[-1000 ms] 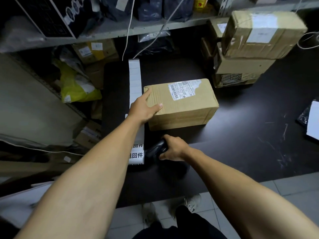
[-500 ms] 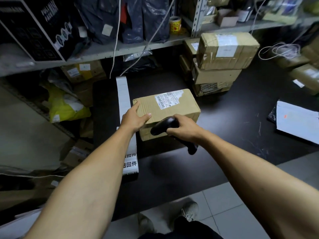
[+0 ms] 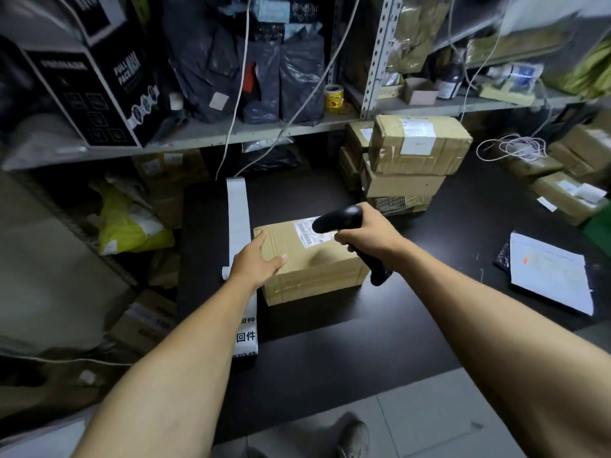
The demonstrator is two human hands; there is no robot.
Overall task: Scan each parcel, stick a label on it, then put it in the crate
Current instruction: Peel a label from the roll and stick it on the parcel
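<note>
Parcel [image 3: 310, 262]: left hand [image 3: 256, 264] flat at 9 o'clock; right hand [image 3: 367, 233] gripping scanner [image 3: 337, 219]. Risk: misread if parcel slides.

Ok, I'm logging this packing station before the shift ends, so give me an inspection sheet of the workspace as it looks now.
Surface: dark table, scuffed.
Job's things: cardboard parcel flat on the table, printed label on top; black scanner aimed at that label; label strip along the parcel's left; crate not seen.
Clutter: stacked parcels behind; white papers on the right.
Hands: left hand rests on the parcel's near left corner; right hand grips the scanner.
Cables: white cords hanging from the shelf; coiled cord far right.
Surroundings: metal shelf with dark bags, boxes.
</note>
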